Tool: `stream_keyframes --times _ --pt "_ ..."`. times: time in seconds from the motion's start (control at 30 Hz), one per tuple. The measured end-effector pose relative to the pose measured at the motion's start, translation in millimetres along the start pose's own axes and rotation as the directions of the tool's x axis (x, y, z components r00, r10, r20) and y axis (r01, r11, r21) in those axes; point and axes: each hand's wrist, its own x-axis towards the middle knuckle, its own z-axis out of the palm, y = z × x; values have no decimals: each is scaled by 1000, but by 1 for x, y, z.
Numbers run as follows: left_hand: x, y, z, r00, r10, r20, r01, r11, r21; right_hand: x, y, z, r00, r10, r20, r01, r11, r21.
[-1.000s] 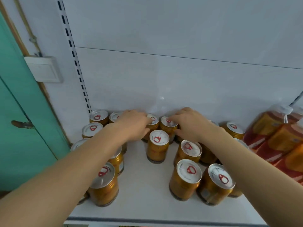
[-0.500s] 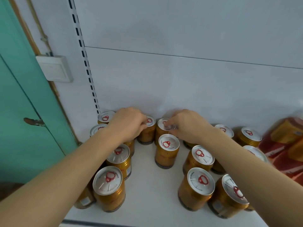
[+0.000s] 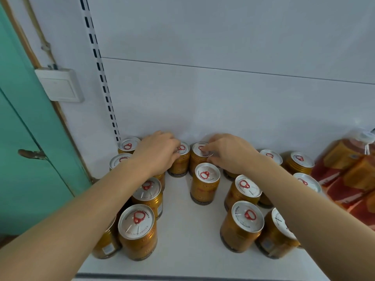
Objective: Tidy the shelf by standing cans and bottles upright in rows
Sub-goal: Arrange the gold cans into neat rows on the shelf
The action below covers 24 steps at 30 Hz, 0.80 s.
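Gold cans [image 3: 205, 183], silver lids w/ red tabs, upright, loose rows on white shelf [image 3: 188, 240]

Bare shelf [image 3: 182, 230] lane down the middle, upright cans [image 3: 205, 183] crowding both sides, packs [image 3: 345, 179] far right.

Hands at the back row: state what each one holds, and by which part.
Left hand lies over a back-row can, fingers at its rim. Right hand fingers touch another can at its lid. Firm grip: cannot tell.

Glossy amber metal cans [image 3: 205, 188] with matt silver lids; smooth white shelf [image 3: 186, 236]; shiny plastic-wrapped packs [image 3: 349, 175].
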Motion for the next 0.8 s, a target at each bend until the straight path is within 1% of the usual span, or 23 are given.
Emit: stream_keyframes --times 0.1,0.17,0.2,0.23,0.27,0.33,0.4,0.47,0.53,0.6,0.73,0.8 --pt "-3 12 -8 998 46 -39 -47 998 -31 -22 6 -12 998 40 -58 -36 997 68" --pt "-5 28 -17 995 98 -19 -99 990 -105 -43 11 -22 994 73 -76 -69 996 59" --pt "-7 37 -20 990 139 3 -137 980 -143 -54 13 -28 995 80 -61 -78 996 37" --pt "-8 46 -21 981 194 23 -187 967 -173 -65 15 -34 996 90 -31 -89 996 15" --pt "-9 55 -22 967 250 48 -238 953 -186 -76 16 -40 994 106 29 -106 994 -4" --pt "-12 68 -18 936 336 108 -317 935 -155 -91 18 -48 972 143 189 -137 990 -42" --pt "-15 73 -10 918 372 140 -365 928 -73 -99 17 -47 931 180 317 -172 984 -52" --pt "-16 69 -4 923 371 104 -369 928 -42 -100 15 -43 914 197 354 -203 979 -21" --pt "-19 64 -3 931 359 62 -356 933 -57 -97 13 -41 920 193 340 -204 979 -5" --pt "-24 61 -4 940 338 49 -335 940 -63 -92 8 -38 933 177 314 -186 983 -4" --pt "-34 47 -9 959 274 70 -268 960 -82 -80 -16 -22 967 112 231 -127 990 53" --pt "-38 37 -13 968 236 88 -227 968 -102 -74 -29 -12 984 88 153 -96 995 42"
